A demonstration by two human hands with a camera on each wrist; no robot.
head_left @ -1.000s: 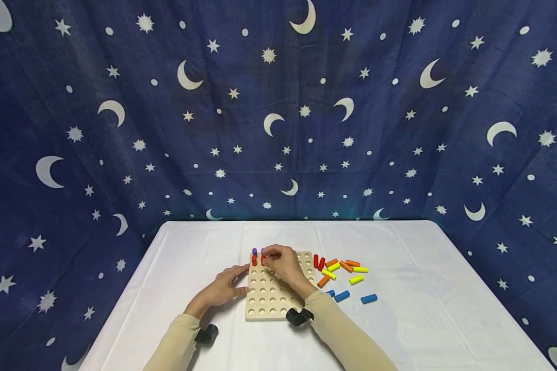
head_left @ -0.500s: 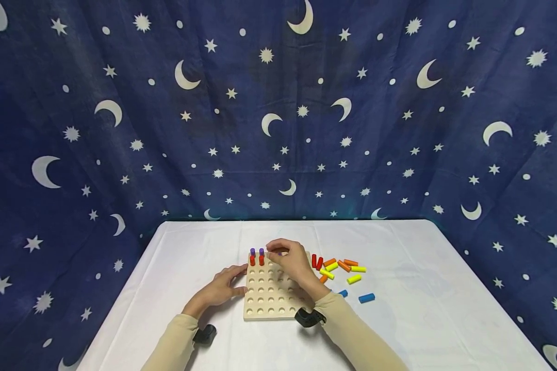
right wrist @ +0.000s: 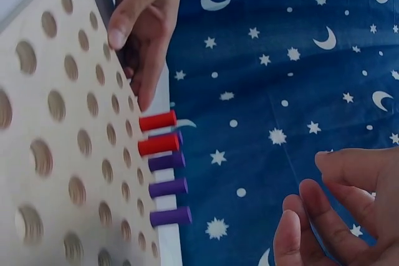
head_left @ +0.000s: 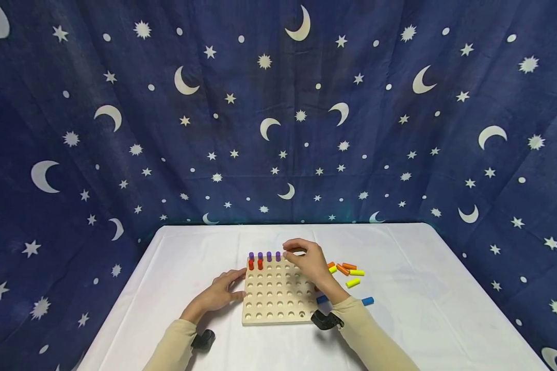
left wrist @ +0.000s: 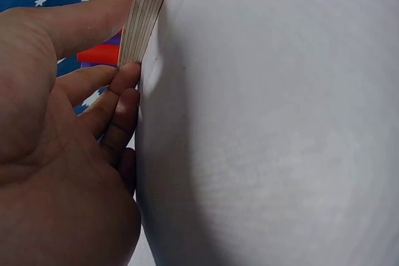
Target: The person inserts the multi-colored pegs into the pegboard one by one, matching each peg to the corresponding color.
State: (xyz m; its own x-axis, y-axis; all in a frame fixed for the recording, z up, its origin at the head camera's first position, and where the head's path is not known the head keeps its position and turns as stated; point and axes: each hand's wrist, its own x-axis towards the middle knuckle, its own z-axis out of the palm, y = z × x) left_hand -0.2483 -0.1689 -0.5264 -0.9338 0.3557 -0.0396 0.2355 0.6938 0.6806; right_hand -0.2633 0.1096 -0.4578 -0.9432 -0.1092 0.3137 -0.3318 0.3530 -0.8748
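Observation:
A light wooden pegboard [head_left: 274, 294] with rows of round holes lies on the table. Several purple pegs [head_left: 269, 256] stand in its back row, starting at the left corner. Two red pegs [head_left: 260, 265] are in the row in front of them, also at the left. My left hand [head_left: 217, 294] rests against the board's left side, thumb and fingertips touching the edge [left wrist: 143, 14]. Over the back right part of the board is my right hand [head_left: 312, 263]. Seen from the right wrist, its fingers [right wrist: 358, 169] are loosely bent and apart, with nothing between them.
Loose orange pegs [head_left: 343, 269], yellow pegs [head_left: 353, 283] and blue pegs [head_left: 368, 301] lie on the white table [head_left: 399, 257] right of the board. My right forearm hides part of them. A dark blue curtain [head_left: 278, 139] with moons and stars hangs behind the table.
My right hand has moved right along the board's back row, uncovering the purple pegs there. It now covers the loose red pegs beside the board. My left hand stays at the left edge.

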